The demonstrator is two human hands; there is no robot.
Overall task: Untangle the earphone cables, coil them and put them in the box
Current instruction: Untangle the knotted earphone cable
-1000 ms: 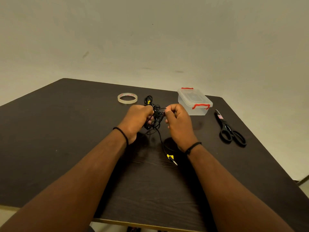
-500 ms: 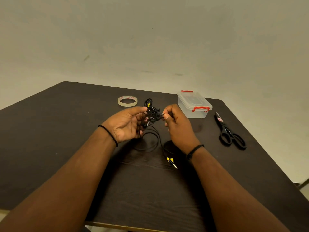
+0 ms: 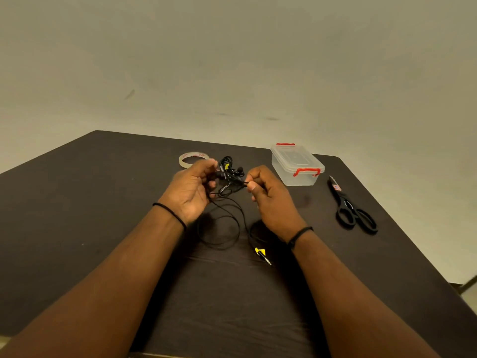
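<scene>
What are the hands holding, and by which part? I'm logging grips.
Both hold the cables: the left hand grips the tangle's left side, the right hand pinches a strand at its right edge.

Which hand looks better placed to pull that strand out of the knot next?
Probably the right hand: its fingertips already pinch a strand at the edge of the earphone tangle, while the left hand holds the bundle itself, steadying it.

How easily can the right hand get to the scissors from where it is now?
Probably yes. The scissors lie flat on the table to the right of the right hand, with nothing between them. But that hand pinches the earphone cable and would have to release it first.
</scene>
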